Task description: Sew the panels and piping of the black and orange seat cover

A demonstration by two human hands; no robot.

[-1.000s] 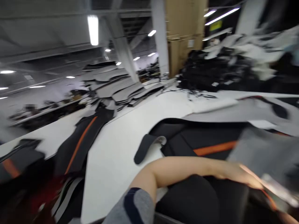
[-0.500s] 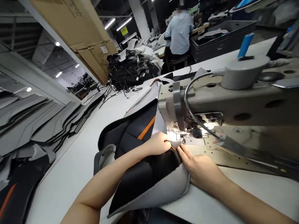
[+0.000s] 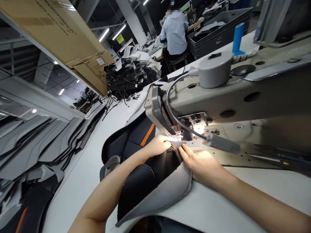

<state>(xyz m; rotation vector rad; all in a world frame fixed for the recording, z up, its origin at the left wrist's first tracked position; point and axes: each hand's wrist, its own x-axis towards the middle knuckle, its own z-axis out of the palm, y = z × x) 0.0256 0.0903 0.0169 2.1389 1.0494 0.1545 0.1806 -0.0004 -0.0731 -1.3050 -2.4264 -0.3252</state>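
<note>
The black-and-grey cover (image 3: 145,181) lies on the white surface (image 3: 80,174), its front edge tucked under the head of the sewing machine (image 3: 218,97) and its bulk trailing back toward the person's left. Both hands meet at that edge. The left hand (image 3: 159,146) pinches it from the far side, while the right hand (image 3: 201,163) lies flat with fingers outstretched, fingertips pressing the fabric just beside the needle.

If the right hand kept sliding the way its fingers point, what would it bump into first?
Probably the left hand, close by across the black fabric; the sewing machine head sits just beyond, though depth is unclear.
</note>
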